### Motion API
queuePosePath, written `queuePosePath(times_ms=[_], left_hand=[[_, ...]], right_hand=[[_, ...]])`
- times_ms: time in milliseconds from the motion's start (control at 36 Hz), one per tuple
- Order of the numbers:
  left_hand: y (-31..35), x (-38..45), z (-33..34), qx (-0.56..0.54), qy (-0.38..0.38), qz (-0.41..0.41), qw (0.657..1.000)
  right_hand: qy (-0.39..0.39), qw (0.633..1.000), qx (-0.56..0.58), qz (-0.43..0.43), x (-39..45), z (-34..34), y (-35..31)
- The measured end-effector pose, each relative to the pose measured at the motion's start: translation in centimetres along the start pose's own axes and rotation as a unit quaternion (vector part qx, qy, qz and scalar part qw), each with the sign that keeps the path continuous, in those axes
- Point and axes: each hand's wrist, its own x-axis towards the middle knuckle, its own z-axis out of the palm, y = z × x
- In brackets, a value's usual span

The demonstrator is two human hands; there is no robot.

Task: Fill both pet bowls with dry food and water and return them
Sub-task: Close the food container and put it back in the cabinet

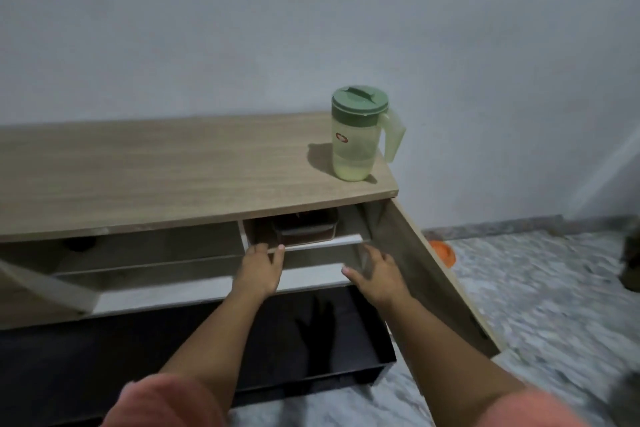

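Cabinet door [433, 274] open right; shelf edge [322, 242] fronts dark container [306, 227]; gap above.

jug [360, 135] on the cabinet top's [173, 170] right end; container [304, 227] inside below; bowl [443, 252] on floor right

Both hands [261, 270] [377, 276] reaching into open cabinet [194, 156], pitcher [356, 135] on top
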Motion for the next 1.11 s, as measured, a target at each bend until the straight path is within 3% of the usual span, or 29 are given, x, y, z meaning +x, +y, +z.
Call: queuePosePath(times_ms=[222, 472, 778, 1111], left_hand=[[3.7, -0.8, -4.3, 0.174, 0.049, 0.095, 0.979], [5.5, 1.8, -4.5, 0.216, -0.049, 0.017, 0.975], [5.5, 2.5, -4.3, 0.239, -0.088, -0.016, 0.967], [4.2, 3.2, -5.9, 0.238, -0.104, -0.014, 0.966]], right_hand=[[0.062, 0.997, -0.034, -0.006, -2.5, -4.9, 0.8], [0.119, 0.987, -0.093, -0.051, -2.4, -7.5, 3.7], [0.028, 0.997, -0.079, 0.003, -1.5, -7.3, 6.4], [0.025, 0.998, -0.047, 0.031, -2.5, -6.1, 4.9]])
